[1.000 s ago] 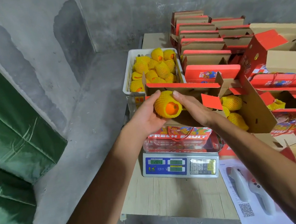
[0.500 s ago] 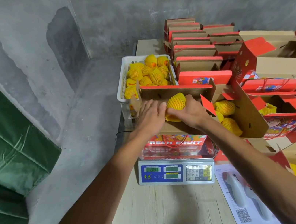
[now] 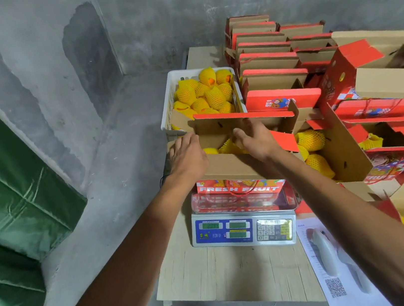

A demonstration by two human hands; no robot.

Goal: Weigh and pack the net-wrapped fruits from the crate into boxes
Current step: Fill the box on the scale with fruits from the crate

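Now 2 hands, left hand [image 3: 188, 158] and right hand [image 3: 255, 139], fingers relaxed (empty), over box [image 3: 226, 167].

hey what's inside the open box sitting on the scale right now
Inside the open box on the scale, a few yellow net-wrapped fruits show between the left hand and right hand. The near wall and both hands cover the rest, so the count is unclear.
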